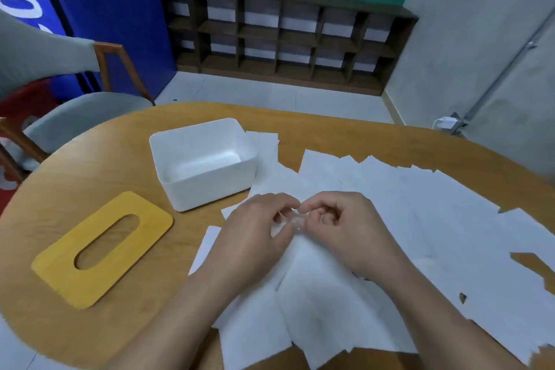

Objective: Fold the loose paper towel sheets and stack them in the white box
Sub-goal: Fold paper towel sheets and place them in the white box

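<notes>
Several loose white paper towel sheets [420, 219] lie overlapping across the right and near part of the wooden table [90, 165]. The open white box [207, 186] stands left of them and looks empty. My left hand [255, 234] and my right hand [345, 225] meet at the far edge of one sheet [315, 294] that lies in front of me. Both pinch that edge between thumb and fingertips, the fingers curled. Part of the pinched edge is hidden between the fingers.
A yellow wooden lid [102, 249] with an oval slot lies flat at the near left. A grey chair [84, 111] stands beyond the table's left edge. A dark shelf unit [285, 36] lines the back wall.
</notes>
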Demonstrator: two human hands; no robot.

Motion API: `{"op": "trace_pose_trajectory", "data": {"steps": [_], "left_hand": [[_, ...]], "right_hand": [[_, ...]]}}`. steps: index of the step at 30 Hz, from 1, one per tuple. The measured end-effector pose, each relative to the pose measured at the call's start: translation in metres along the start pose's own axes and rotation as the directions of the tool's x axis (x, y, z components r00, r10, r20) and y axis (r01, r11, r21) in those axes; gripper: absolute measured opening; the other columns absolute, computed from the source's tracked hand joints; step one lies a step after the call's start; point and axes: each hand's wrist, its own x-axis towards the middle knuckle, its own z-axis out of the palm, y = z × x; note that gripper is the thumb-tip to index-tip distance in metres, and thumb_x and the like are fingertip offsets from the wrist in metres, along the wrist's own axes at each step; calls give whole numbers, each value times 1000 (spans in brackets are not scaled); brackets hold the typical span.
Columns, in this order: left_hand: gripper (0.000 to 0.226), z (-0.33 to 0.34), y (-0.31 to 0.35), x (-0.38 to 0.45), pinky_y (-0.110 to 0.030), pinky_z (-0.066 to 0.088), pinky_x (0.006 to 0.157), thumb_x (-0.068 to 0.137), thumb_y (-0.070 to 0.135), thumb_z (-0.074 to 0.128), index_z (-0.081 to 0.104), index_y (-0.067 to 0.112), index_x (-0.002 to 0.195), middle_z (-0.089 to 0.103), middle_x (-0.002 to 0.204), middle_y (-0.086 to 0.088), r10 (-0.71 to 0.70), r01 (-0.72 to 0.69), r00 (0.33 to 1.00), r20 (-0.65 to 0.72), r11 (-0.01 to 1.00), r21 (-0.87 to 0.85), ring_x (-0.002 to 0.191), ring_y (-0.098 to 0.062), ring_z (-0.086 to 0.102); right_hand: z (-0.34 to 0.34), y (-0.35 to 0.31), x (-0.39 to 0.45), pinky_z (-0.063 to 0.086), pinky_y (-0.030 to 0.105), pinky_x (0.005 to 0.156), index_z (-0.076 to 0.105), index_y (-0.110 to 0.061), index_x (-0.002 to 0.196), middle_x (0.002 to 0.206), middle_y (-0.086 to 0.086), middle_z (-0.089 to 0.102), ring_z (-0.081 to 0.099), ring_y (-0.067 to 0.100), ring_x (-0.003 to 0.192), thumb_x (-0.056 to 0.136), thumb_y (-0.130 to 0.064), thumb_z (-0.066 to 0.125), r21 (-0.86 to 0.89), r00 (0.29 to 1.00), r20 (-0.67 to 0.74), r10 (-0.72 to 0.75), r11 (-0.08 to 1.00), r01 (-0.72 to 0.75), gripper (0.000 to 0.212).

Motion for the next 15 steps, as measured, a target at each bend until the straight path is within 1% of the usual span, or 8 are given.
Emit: {"op": "trace_pose_trajectory", "data": {"steps": [1, 2, 5, 6, 8, 11, 13, 15], "left_hand": [[25, 5, -2, 0, -32, 53, 91, 98, 27, 74, 74, 40, 119, 72, 105, 21, 1, -1, 1000, 26, 1000, 27, 102, -3, 61], [26, 8, -3, 0, -33, 52, 92, 98, 26, 74, 74, 38, 120, 72, 108, 20, 7, -9, 999, 34, 998, 58, 103, -4, 60], [26, 11, -8, 1, -30, 49, 92, 97, 22, 75, 76, 33, 121, 72, 113, 18, 9, -9, 1000, 2, 992, 129, 107, -9, 60], [25, 11, -11, 1, -28, 46, 90, 96, 21, 75, 77, 32, 119, 72, 112, 17, 1, 1, 1000, -12, 989, 148, 107, -9, 59], [24, 10, -19, 3, -31, 46, 87, 95, 20, 77, 77, 29, 117, 71, 109, 13, 1, 9, 999, -48, 980, 200, 107, -13, 57], [24, 9, -29, 6, -31, 44, 82, 93, 31, 79, 77, 29, 117, 68, 105, 13, -23, 39, 997, -68, 965, 259, 107, -16, 56], [19, 11, -26, 9, -33, 48, 77, 92, 36, 78, 76, 30, 110, 67, 101, 14, -25, 43, 997, -67, 959, 282, 101, -14, 57], [7, 12, -21, 12, -38, 53, 72, 92, 33, 75, 75, 28, 98, 66, 92, 13, -4, 28, 997, -75, 945, 325, 91, -13, 57]], "right_hand": [[1, 7, -4, 36, 24, 59, 82, -25, 91, 58, -18, 48, 39, 9, 58, 92, -19, 86, -13, 1000, -15, 3, 1000, -4, 7], [2, 14, -7, 37, 21, 59, 82, -25, 91, 59, -18, 52, 41, 7, 58, 92, -19, 86, -33, 1000, -31, 1, 999, -2, 8], [7, 34, -16, 46, 20, 67, 82, -30, 94, 80, -14, 70, 54, 12, 66, 92, -19, 86, -81, 997, -74, -13, 997, 7, 12], [8, 39, -19, 48, 21, 69, 82, -31, 94, 84, -12, 72, 58, 13, 69, 92, -18, 85, -78, 995, -94, -20, 997, 13, 14], [8, 46, -20, 50, 20, 71, 82, -32, 95, 85, -12, 72, 62, 15, 74, 93, -16, 82, -79, 990, -127, -54, 996, 44, 15], [7, 48, -18, 50, 20, 71, 80, -31, 94, 87, -11, 72, 64, 17, 78, 94, -17, 79, -114, 987, -125, -103, 989, 89, 14], [6, 50, -17, 49, 20, 71, 80, -31, 94, 86, -10, 71, 65, 17, 79, 94, -17, 81, -123, 990, -109, -94, 989, 81, 14], [5, 51, -19, 52, 22, 73, 81, -31, 94, 86, -10, 71, 66, 16, 82, 94, -18, 82, -100, 992, -102, -77, 993, 67, 13]]}}
